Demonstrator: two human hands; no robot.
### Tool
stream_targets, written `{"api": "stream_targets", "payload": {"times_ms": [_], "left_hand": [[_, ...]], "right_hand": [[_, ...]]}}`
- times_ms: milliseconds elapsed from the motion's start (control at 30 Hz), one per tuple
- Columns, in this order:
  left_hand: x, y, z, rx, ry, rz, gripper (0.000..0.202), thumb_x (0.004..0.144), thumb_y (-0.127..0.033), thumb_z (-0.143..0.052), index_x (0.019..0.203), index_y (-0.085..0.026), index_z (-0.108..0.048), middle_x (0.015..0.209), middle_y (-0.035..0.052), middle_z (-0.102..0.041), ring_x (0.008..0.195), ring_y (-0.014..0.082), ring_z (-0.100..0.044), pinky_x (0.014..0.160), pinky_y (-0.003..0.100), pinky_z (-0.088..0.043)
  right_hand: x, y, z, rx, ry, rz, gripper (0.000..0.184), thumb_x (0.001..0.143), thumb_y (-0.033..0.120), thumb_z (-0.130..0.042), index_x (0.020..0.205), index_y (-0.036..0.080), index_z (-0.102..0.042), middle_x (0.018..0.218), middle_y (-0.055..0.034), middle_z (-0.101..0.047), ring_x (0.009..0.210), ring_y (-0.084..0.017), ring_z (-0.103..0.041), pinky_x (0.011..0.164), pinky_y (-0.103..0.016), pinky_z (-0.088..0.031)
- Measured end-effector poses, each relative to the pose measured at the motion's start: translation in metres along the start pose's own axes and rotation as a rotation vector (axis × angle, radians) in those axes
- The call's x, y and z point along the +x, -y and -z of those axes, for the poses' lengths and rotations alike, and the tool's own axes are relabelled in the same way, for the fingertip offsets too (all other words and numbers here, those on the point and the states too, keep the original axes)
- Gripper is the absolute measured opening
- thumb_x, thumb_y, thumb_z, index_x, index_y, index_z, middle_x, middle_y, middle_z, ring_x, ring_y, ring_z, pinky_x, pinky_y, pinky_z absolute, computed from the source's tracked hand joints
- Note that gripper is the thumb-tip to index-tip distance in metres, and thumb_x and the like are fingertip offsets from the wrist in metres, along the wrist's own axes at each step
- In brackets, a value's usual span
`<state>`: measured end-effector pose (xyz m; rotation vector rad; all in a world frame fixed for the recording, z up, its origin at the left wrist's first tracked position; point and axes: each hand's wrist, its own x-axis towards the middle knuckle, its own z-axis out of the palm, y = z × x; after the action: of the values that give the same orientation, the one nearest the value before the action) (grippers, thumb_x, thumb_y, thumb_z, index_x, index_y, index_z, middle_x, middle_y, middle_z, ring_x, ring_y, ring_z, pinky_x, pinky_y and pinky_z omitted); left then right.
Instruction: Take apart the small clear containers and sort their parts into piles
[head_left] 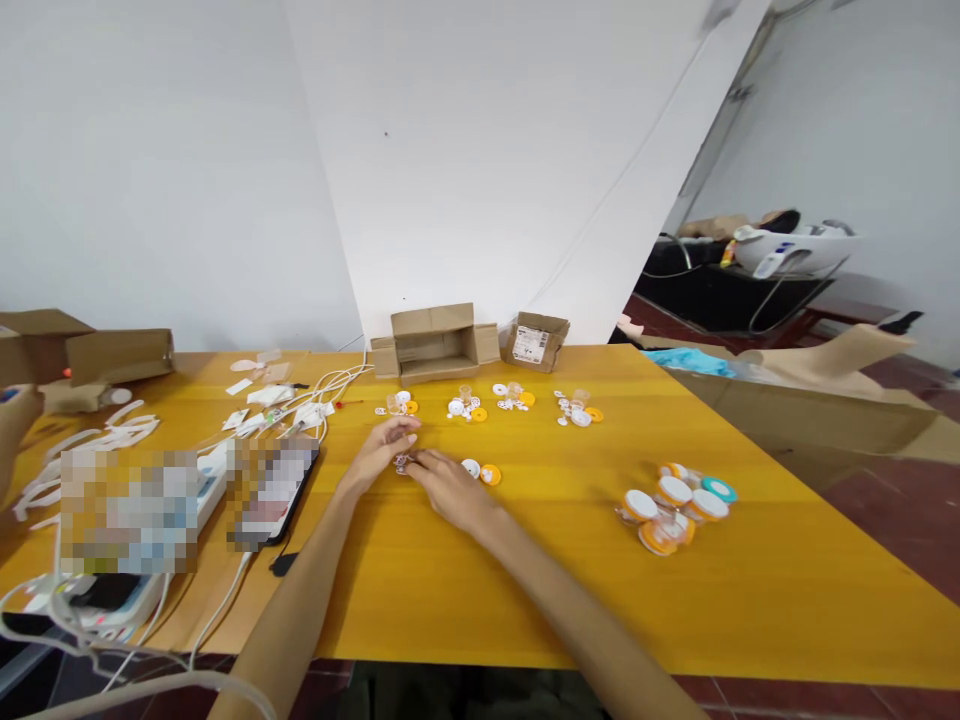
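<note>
item: small part [402, 463], pale, too small and blurred to name; sits just above the bench [525, 560], between both hands, near the mid-left.
left hand [382, 445]: fingers curled, pinching the small part.
right hand [442, 485]: fingertips meet the same piece; whether they grip it cannot be told.
beside right hand: white cap [471, 467], orange cap [490, 474], touching.
behind: four loose groups of parts [465, 408], open cardboard box [435, 343].
right: cluster of capped jars [675, 505], well apart.
left: white cables [315, 400].
step, judged: small-piece assembly at the fingertips. further handling calls for a fine, steady pinch.
</note>
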<state>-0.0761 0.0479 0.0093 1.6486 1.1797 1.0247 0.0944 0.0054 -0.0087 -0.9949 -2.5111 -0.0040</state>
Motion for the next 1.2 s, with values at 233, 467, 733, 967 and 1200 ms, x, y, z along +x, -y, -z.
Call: {"api": "stream_targets", "payload": {"times_ms": [233, 467, 733, 967, 1200], "left_hand": [[-0.001, -0.003, -0.002, -0.088, -0.023, 0.033, 0.029, 0.075, -0.045, -0.072, 0.095, -0.024, -0.072, 0.111, 0.0063, -0.073, 0.112, 0.0253, -0.064, 0.099, 0.039, -0.049], [0.003, 0.003, -0.009, -0.082, -0.121, 0.025, 0.032, 0.073, -0.047, -0.073, 0.092, -0.021, -0.07, 0.104, 0.0063, -0.074, 0.104, 0.0246, -0.066, 0.098, 0.039, -0.048], [0.005, 0.003, -0.013, -0.082, -0.16, 0.01, 0.038, 0.072, -0.053, -0.073, 0.091, -0.02, -0.069, 0.103, 0.0066, -0.073, 0.101, 0.025, -0.066, 0.095, 0.039, -0.05], [0.002, -0.003, -0.013, -0.181, -0.194, 0.064, 0.048, 0.066, -0.061, -0.076, 0.088, -0.019, -0.071, 0.098, 0.0066, -0.074, 0.095, 0.0267, -0.069, 0.086, 0.037, -0.053], [0.002, -0.003, -0.012, -0.17, -0.248, -0.001, 0.043, 0.071, -0.06, -0.073, 0.085, -0.019, -0.072, 0.092, 0.0066, -0.075, 0.093, 0.0264, -0.07, 0.087, 0.037, -0.054]], "right_hand": [[0.001, 0.008, -0.008, -0.05, 0.018, 0.078, 0.041, 0.085, 0.001, -0.056, 0.119, 0.023, -0.064, 0.116, -0.0067, -0.068, 0.107, -0.02, -0.059, 0.092, -0.033, -0.051], [-0.004, 0.014, -0.006, -0.133, 0.031, 0.036, 0.032, 0.089, 0.008, -0.058, 0.117, 0.021, -0.064, 0.117, -0.01, -0.067, 0.105, -0.022, -0.06, 0.085, -0.034, -0.053], [-0.006, 0.018, -0.001, -0.125, 0.013, -0.065, 0.034, 0.087, 0.004, -0.056, 0.115, 0.021, -0.065, 0.122, -0.0118, -0.064, 0.108, -0.024, -0.058, 0.091, -0.037, -0.051], [-0.008, 0.02, 0.005, -0.084, 0.026, -0.078, 0.039, 0.087, 0.003, -0.053, 0.119, 0.022, -0.065, 0.128, -0.0121, -0.058, 0.116, -0.026, -0.052, 0.092, -0.04, -0.05], [-0.012, 0.021, 0.007, -0.077, -0.001, -0.075, 0.046, 0.086, 0.003, -0.053, 0.126, 0.023, -0.061, 0.134, -0.0124, -0.055, 0.12, -0.027, -0.05, 0.094, -0.042, -0.047]]}}
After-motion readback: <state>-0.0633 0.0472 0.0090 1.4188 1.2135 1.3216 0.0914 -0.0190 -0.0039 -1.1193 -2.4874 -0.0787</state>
